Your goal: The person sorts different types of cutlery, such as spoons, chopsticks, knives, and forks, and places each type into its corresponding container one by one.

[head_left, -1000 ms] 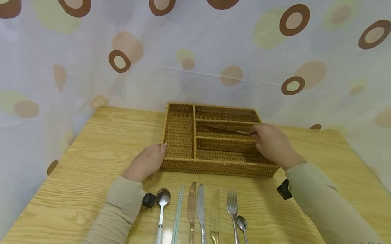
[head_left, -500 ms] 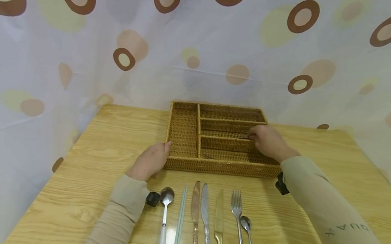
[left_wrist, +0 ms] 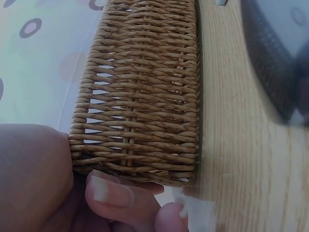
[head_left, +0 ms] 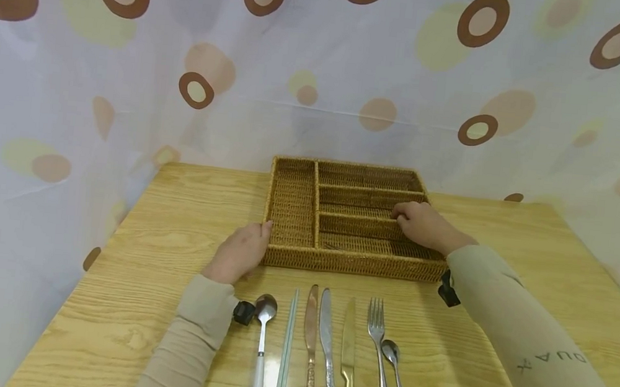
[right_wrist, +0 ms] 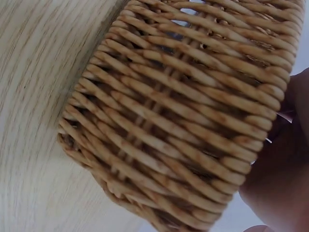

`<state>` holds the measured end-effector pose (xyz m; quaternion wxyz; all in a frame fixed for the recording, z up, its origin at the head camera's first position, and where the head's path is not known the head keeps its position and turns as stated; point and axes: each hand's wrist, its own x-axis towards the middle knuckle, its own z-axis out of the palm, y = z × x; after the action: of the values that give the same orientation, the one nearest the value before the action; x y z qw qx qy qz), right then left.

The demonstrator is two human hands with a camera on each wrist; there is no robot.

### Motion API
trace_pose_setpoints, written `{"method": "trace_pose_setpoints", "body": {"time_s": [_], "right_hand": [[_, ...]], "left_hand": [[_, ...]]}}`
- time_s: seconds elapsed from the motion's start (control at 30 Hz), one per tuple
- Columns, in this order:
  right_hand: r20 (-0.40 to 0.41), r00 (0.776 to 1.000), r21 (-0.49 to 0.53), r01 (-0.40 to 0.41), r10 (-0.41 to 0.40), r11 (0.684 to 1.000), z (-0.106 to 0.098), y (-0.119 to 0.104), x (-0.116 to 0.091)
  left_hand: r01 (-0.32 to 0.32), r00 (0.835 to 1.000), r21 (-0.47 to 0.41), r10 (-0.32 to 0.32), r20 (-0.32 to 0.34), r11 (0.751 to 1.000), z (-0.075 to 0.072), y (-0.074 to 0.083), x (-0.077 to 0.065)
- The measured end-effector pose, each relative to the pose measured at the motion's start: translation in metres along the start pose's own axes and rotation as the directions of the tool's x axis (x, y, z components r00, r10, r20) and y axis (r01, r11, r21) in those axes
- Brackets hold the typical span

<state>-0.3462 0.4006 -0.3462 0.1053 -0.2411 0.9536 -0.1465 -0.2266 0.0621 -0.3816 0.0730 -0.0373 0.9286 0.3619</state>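
Observation:
A brown wicker cutlery tray (head_left: 348, 263) with several compartments stands at the back of the table. My left hand (head_left: 239, 251) grips its front left corner, thumb at the rim; in the left wrist view the curled fingertips (left_wrist: 112, 195) show beside the woven wall (left_wrist: 137, 96). My right hand (head_left: 421, 225) reaches over the tray's right side, its curled fingers dipping into the middle compartment. The brown table knife it held earlier is hidden there, and I cannot tell if the fingers still pinch it. The right wrist view shows mostly the tray's woven side (right_wrist: 178, 106).
In front of the tray lie a white-handled spoon (head_left: 264, 320), pale green chopsticks (head_left: 286, 353), a copper knife (head_left: 311, 331), a silver knife (head_left: 327, 332), a gold knife (head_left: 349, 347), a fork (head_left: 377, 337) and a black-handled small spoon (head_left: 393, 360). A patterned curtain (head_left: 323, 51) hangs behind.
My right hand has lowered the brown knife into the tray's middle compartment, and the blade has gone out of sight. The left hand has stayed at the tray's corner.

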Motion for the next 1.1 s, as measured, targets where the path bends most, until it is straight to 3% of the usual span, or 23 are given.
{"method": "trace_pose_setpoints", "body": {"time_s": [0.2, 0.47, 0.63, 0.87, 0.97, 1.1], "right_hand": [[-0.029, 0.999, -0.048, 0.019, -0.021, 0.999, 0.001, -0.003, -0.005], [-0.194, 0.974, -0.165, 0.083, -0.115, 0.983, 0.000, -0.015, -0.026], [-0.289, 0.932, -0.244, 0.150, -0.220, 0.958, 0.002, -0.024, -0.045], [-0.431, 0.828, -0.346, 0.214, -0.358, 0.913, 0.015, -0.038, -0.078], [-0.447, 0.818, -0.343, 0.218, -0.363, 0.913, 0.021, -0.045, -0.095], [-0.442, 0.832, -0.316, 0.205, -0.335, 0.926, 0.032, -0.052, -0.120]], "left_hand": [[0.010, 1.000, -0.006, -0.010, -0.002, 1.000, 0.000, 0.000, -0.001], [0.004, 1.000, -0.002, -0.004, 0.012, 1.000, -0.001, -0.002, -0.001], [0.019, 1.000, -0.007, -0.019, 0.017, 1.000, -0.001, -0.004, -0.001], [0.018, 0.999, -0.005, -0.018, 0.026, 1.000, 0.001, -0.003, 0.001], [0.011, 1.000, -0.006, -0.011, 0.022, 1.000, 0.001, -0.002, 0.001], [0.009, 1.000, -0.004, -0.009, 0.020, 1.000, 0.000, 0.000, 0.000]]}}
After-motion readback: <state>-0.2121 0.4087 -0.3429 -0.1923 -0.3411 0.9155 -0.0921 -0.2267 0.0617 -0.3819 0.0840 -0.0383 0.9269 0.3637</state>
